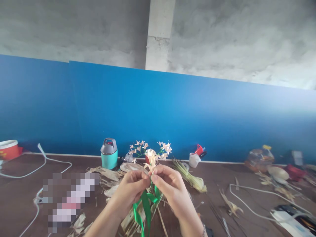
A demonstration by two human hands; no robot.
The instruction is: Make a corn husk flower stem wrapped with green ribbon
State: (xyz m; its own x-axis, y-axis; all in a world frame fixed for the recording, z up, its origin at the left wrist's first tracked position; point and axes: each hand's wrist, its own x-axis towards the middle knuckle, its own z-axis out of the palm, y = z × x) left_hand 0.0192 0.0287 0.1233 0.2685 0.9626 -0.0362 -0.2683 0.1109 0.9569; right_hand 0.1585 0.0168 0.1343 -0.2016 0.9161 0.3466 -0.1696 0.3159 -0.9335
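Left hand and right hand pinch tight at the base of one pale flower cluster above the counter, green ribbon dangling below, two blossom sprays flanking it, husks strewn behind, one teal flask and one white cup farther back!

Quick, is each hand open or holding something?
Left hand: closed beside the pale flowers; what it pinches is hidden.
Right hand: closed, pinching the pale flowers' base.

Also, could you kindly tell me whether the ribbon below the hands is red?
No, the ribbon showing below the left hand and right hand is green.
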